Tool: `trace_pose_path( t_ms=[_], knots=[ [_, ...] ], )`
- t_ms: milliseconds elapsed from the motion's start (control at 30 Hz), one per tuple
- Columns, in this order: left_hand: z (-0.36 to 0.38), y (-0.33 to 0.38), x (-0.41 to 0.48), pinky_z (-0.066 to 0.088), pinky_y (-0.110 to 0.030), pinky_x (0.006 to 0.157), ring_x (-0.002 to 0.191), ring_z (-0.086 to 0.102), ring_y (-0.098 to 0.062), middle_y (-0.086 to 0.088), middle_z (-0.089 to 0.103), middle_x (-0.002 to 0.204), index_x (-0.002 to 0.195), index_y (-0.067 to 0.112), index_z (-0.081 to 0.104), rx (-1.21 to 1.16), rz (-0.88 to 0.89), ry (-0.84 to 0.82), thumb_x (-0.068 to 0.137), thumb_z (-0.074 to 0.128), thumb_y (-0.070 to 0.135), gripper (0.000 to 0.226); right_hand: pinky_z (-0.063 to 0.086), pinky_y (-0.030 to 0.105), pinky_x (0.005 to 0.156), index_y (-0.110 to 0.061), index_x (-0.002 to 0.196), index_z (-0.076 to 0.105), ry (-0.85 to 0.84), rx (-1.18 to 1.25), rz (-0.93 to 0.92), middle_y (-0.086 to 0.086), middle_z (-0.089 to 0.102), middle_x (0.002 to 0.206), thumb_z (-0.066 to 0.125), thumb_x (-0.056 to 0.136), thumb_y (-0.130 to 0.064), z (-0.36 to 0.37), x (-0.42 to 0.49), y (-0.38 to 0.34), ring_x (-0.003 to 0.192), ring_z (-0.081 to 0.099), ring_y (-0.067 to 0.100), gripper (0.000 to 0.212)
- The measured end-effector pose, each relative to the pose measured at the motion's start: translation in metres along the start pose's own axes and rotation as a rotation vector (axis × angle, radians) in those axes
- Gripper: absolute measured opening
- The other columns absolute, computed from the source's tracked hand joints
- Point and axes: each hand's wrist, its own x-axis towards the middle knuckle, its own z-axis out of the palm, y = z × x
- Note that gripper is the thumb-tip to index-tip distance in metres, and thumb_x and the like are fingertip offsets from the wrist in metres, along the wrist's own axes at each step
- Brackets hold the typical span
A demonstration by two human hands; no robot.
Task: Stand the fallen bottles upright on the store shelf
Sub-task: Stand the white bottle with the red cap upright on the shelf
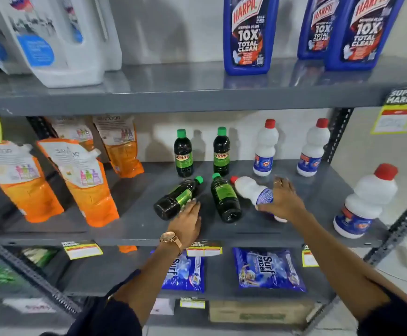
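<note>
Three bottles lie on their sides on the grey middle shelf (318, 190). A dark bottle with a green cap (176, 198) lies at the left, its cap pointing up and right. A second dark green-capped bottle (225, 198) lies beside it. A white bottle with a red cap (251, 190) lies to the right of both. My left hand (186, 221) rests with its fingertips against the left dark bottle, fingers apart. My right hand (282, 198) curls over the lower end of the white bottle and hides its base.
Two dark bottles (183, 154) (221, 151) and three white red-capped bottles (265, 149) (314, 147) (364, 202) stand upright behind and right. Orange pouches (88, 185) lean at the left. Blue Harpic bottles (248, 35) stand on the shelf above; detergent packs (268, 269) lie below.
</note>
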Motion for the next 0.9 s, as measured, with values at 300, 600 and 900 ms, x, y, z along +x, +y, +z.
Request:
trace_pose_path(
  t_ms=[300, 600, 900],
  knots=[
    [0.034, -0.016, 0.014, 0.018, -0.035, 0.113, 0.141, 0.016, -0.024, -0.011, 0.021, 0.154, 0.142, 0.008, 0.023, -0.035, 0.004, -0.003, 0.095, 0.033, 0.031, 0.053, 0.048, 0.038, 0.089, -0.007, 0.13, 0.04, -0.244, -0.11, 0.132, 0.01, 0.056, 0.123, 0.081, 0.062, -0.05, 0.013, 0.045, -0.007, 0.111, 0.056, 0.029, 0.09],
    [0.049, -0.007, 0.017, -0.001, -0.037, 0.117, 0.143, 0.003, -0.02, -0.01, 0.01, 0.156, 0.144, 0.01, 0.005, 0.178, -0.003, 0.012, 0.085, 0.008, 0.044, 0.069, 0.045, 0.035, 0.071, -0.012, 0.103, 0.051, 0.081, 0.188, 0.191, 0.004, 0.058, 0.093, 0.078, 0.064, -0.045, 0.027, 0.04, 0.016, 0.083, 0.055, 0.025, 0.058],
    [0.049, -0.004, 0.017, -0.004, -0.037, 0.117, 0.143, 0.002, -0.017, -0.008, 0.011, 0.156, 0.144, 0.011, 0.005, 0.195, -0.013, 0.024, 0.087, 0.013, 0.045, 0.067, 0.046, 0.029, 0.087, -0.008, 0.124, 0.045, 0.535, 0.889, 0.138, 0.005, 0.058, 0.118, 0.089, 0.061, -0.015, 0.039, 0.044, 0.023, 0.101, 0.055, 0.02, 0.077]
  ],
)
